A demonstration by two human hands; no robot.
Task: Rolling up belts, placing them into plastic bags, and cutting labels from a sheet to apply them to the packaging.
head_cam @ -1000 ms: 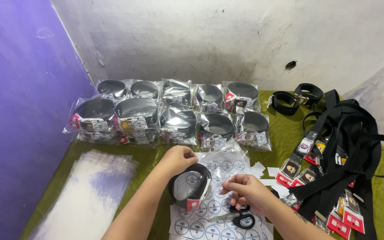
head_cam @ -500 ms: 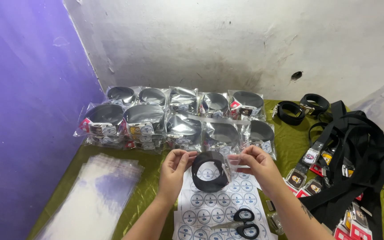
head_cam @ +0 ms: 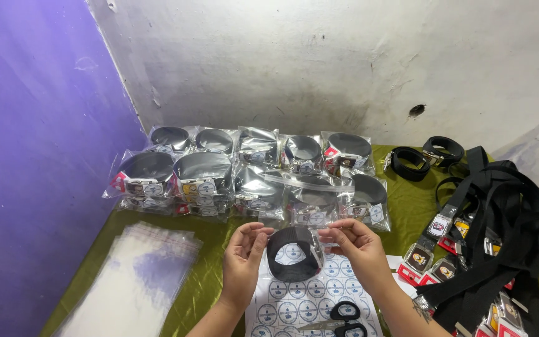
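The left hand [head_cam: 242,259] and right hand [head_cam: 355,245] both pinch a coiled black belt [head_cam: 293,253] held upright between them, above a sticker sheet [head_cam: 294,296]. Scissors [head_cam: 343,315] lie just below the right hand; bagged belts [head_cam: 251,178] sit beyond.

1. My left hand [head_cam: 242,257] and right hand [head_cam: 355,244] have lifted the coiled black belt [head_cam: 293,253] off the sticker sheet [head_cam: 307,299].
2. Both now pinch it upright, opening facing me.
3. The scissors [head_cam: 343,313], earlier under my right hand, lie uncovered.
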